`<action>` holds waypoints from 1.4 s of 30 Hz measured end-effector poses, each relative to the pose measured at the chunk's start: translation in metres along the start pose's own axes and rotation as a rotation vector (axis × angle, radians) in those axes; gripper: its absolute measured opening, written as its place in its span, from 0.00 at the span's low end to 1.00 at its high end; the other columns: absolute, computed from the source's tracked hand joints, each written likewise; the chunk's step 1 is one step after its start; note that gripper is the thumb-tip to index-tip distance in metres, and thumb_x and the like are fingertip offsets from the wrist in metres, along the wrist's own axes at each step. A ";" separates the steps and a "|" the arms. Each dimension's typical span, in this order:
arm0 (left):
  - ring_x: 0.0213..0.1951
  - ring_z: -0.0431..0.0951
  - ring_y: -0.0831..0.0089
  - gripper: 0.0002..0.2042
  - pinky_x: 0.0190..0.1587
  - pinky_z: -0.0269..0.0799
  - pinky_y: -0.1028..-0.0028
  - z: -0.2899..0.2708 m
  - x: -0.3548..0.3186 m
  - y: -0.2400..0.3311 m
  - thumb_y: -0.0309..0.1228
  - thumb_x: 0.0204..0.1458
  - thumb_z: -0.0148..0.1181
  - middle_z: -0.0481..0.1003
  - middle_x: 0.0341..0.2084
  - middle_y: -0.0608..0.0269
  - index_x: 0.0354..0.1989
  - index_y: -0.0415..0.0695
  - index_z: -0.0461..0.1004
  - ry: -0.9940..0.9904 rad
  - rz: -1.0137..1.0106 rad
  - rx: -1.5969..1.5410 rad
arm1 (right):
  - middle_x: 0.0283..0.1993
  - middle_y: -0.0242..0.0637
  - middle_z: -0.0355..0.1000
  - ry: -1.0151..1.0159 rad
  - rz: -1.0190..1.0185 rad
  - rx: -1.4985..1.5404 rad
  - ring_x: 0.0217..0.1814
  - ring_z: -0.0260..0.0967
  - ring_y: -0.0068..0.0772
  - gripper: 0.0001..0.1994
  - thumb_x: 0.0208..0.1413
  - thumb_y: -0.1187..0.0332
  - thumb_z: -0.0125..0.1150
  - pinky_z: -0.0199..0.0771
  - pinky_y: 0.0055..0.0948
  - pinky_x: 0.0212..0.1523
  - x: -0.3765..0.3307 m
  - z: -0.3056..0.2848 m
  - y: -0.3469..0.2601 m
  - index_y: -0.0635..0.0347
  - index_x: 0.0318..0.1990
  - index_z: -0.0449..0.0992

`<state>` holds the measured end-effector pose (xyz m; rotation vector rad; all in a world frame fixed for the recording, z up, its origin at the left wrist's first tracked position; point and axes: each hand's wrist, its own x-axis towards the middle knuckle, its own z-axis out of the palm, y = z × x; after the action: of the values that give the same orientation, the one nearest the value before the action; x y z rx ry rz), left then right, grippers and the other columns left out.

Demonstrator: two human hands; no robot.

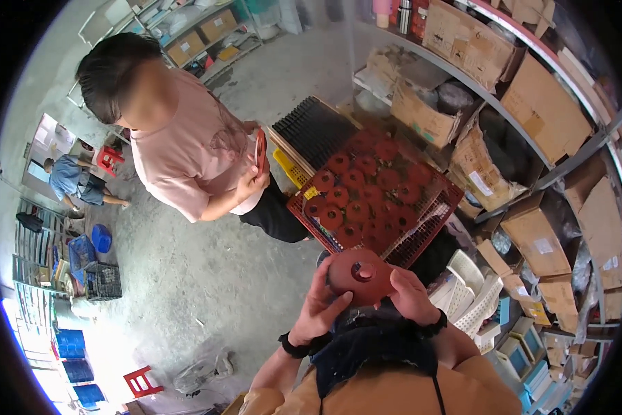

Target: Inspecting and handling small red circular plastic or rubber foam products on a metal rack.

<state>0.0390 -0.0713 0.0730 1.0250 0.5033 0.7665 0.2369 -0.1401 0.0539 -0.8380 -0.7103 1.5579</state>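
Note:
Between my two hands is a round reddish-brown clay teapot (349, 277), with a dark round opening on the side turned up and a small stub at its lower edge. My left hand (318, 301) grips its left side, the thumb along the lower edge. Around the right side my right hand (411, 296) is closed, its fingers partly hidden. Just beyond, a red plastic crate (443, 200) bears several similar round reddish-brown clay pieces (358, 211) with holes in their tops.
Across from me on the left stands a person (186, 138) holding a flat red object (260, 149). A black ribbed tray (311, 128) lies behind the crate. Shelves with cardboard boxes (546, 111) line the right. White plastic baskets (466, 287) stand near my right arm.

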 end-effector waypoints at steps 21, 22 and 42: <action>0.60 0.66 0.75 0.20 0.62 0.60 0.74 -0.006 0.005 -0.008 0.34 0.69 0.41 0.68 0.58 0.60 0.65 0.37 0.60 0.207 -0.059 -0.040 | 0.39 0.29 0.71 0.009 -0.049 -0.189 0.35 0.65 0.17 0.23 0.72 0.56 0.37 0.68 0.22 0.38 0.006 0.008 -0.012 0.66 0.59 0.67; 0.58 0.67 0.76 0.20 0.61 0.61 0.74 -0.007 0.004 -0.011 0.33 0.68 0.43 0.69 0.57 0.60 0.64 0.36 0.62 0.220 -0.102 -0.075 | 0.38 0.29 0.71 0.016 -0.066 -0.182 0.35 0.65 0.18 0.22 0.72 0.56 0.37 0.68 0.22 0.38 0.006 0.008 -0.010 0.65 0.59 0.67; 0.45 0.73 0.80 0.14 0.47 0.69 0.78 -0.017 0.003 -0.014 0.23 0.63 0.49 0.75 0.44 0.63 0.56 0.34 0.66 -0.008 -0.214 0.327 | 0.40 0.26 0.71 0.157 0.087 -0.214 0.41 0.63 0.16 0.16 0.69 0.61 0.48 0.66 0.20 0.44 -0.006 -0.009 -0.001 0.62 0.53 0.73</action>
<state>0.0339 -0.0637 0.0524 1.2519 0.7345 0.4982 0.2456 -0.1465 0.0501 -1.1509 -0.7423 1.4902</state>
